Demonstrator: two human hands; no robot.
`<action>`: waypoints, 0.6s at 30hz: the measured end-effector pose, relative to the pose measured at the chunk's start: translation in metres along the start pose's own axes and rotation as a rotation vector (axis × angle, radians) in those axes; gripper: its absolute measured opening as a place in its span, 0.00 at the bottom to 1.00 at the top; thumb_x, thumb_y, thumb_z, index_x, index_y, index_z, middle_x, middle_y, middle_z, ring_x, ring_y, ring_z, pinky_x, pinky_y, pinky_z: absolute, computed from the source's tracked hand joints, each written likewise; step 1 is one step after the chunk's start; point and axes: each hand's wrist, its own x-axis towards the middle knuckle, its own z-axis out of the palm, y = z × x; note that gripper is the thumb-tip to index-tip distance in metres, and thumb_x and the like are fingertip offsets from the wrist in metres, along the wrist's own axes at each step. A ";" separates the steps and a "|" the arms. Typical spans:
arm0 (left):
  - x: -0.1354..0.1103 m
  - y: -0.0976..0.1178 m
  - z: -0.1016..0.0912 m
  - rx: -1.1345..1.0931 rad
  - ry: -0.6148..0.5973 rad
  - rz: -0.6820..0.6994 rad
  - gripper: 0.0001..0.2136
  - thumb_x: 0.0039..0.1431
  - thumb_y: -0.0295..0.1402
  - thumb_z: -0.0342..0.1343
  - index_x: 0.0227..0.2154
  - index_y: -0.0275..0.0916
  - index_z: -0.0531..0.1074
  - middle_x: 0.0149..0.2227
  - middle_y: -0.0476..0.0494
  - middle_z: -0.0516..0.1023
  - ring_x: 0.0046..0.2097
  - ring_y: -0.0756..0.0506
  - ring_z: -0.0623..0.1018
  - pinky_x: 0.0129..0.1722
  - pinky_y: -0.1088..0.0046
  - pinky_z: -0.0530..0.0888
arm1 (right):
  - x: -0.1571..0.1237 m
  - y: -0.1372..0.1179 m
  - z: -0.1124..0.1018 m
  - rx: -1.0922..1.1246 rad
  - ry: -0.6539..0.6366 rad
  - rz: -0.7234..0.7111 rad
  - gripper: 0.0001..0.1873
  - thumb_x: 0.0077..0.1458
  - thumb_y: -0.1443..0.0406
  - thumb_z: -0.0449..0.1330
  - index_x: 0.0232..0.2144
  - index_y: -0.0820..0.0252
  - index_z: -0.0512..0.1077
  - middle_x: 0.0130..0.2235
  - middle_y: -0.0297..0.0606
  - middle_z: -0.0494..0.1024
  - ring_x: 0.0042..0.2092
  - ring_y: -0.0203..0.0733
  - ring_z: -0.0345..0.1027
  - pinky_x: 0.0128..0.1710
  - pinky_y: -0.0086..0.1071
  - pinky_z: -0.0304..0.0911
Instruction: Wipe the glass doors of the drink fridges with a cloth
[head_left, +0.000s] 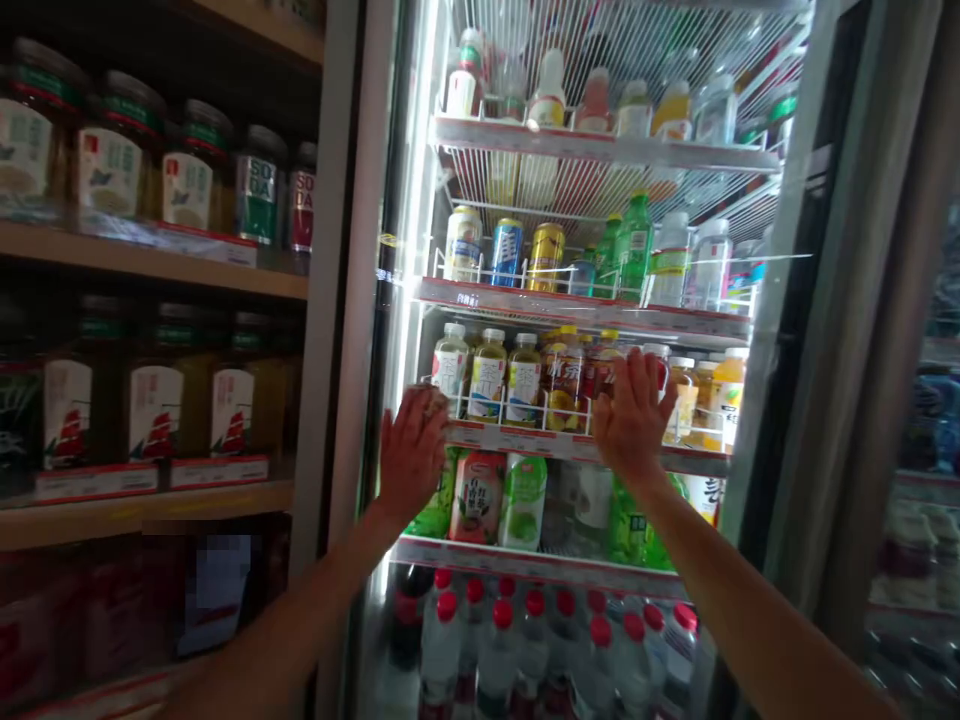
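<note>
A lit drinks fridge [577, 555] fills the middle of the view. Raised at its left side, my left hand [414, 447] is open, fingers stretched upward, beside a row of tea bottles [487, 378]. My right hand [631, 420] is open too, its fingers spread in front of the same shelf and partly covering the brown iced tea bottles [564, 385]. Neither hand holds anything. Faint streaks and reflections suggest glass before the shelves; whether my palms touch it I cannot tell. Below the hands stand a red carton-like bottle [477, 498] and a green-white bottle [523, 503].
Cans [545, 257] and green bottles [635, 245] line an upper fridge shelf. Red-capped bottles [501, 640] crowd the bottom. On the left, a dark wooden shelf [150, 252] bears large jars [112, 160]. A grey upright frame [862, 330] stands on the right.
</note>
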 end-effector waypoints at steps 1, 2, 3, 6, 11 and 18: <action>-0.003 0.006 0.001 -0.020 -0.027 0.077 0.21 0.58 0.26 0.47 0.56 0.41 0.61 0.60 0.39 0.63 0.66 0.43 0.50 0.63 0.56 0.50 | 0.000 0.001 0.000 0.004 0.000 0.004 0.30 0.57 0.62 0.48 0.61 0.63 0.54 0.62 0.50 0.58 0.66 0.50 0.44 0.62 0.52 0.40; -0.006 0.012 0.002 -0.038 -0.054 0.159 0.21 0.58 0.26 0.46 0.55 0.42 0.62 0.59 0.41 0.65 0.66 0.44 0.51 0.63 0.57 0.50 | 0.000 0.002 0.001 0.011 -0.003 0.005 0.30 0.57 0.62 0.48 0.61 0.63 0.55 0.62 0.50 0.58 0.66 0.50 0.44 0.62 0.53 0.40; -0.008 0.016 0.003 -0.049 -0.077 0.227 0.20 0.59 0.26 0.46 0.54 0.43 0.63 0.58 0.42 0.67 0.66 0.44 0.52 0.64 0.58 0.49 | 0.000 0.003 0.001 0.019 -0.008 0.005 0.30 0.57 0.62 0.48 0.61 0.63 0.55 0.62 0.50 0.58 0.66 0.50 0.44 0.62 0.53 0.40; -0.004 0.014 0.002 -0.025 -0.066 0.176 0.19 0.60 0.28 0.45 0.54 0.43 0.64 0.58 0.41 0.67 0.66 0.45 0.53 0.64 0.58 0.47 | 0.000 0.005 0.001 0.046 -0.018 0.004 0.30 0.56 0.61 0.48 0.60 0.63 0.56 0.62 0.50 0.59 0.65 0.52 0.45 0.61 0.54 0.40; 0.006 0.010 0.007 -0.022 0.031 -0.034 0.19 0.59 0.27 0.46 0.54 0.38 0.63 0.60 0.37 0.63 0.67 0.44 0.49 0.63 0.58 0.50 | 0.000 0.006 0.001 0.071 -0.017 0.019 0.30 0.55 0.61 0.49 0.59 0.67 0.58 0.62 0.54 0.59 0.64 0.57 0.48 0.59 0.60 0.42; 0.025 0.070 0.027 -0.099 -0.058 0.217 0.21 0.60 0.28 0.42 0.57 0.42 0.59 0.61 0.48 0.63 0.67 0.48 0.47 0.65 0.60 0.43 | -0.001 0.017 0.003 0.156 0.031 -0.034 0.30 0.56 0.61 0.51 0.59 0.67 0.59 0.61 0.57 0.60 0.64 0.61 0.48 0.58 0.62 0.41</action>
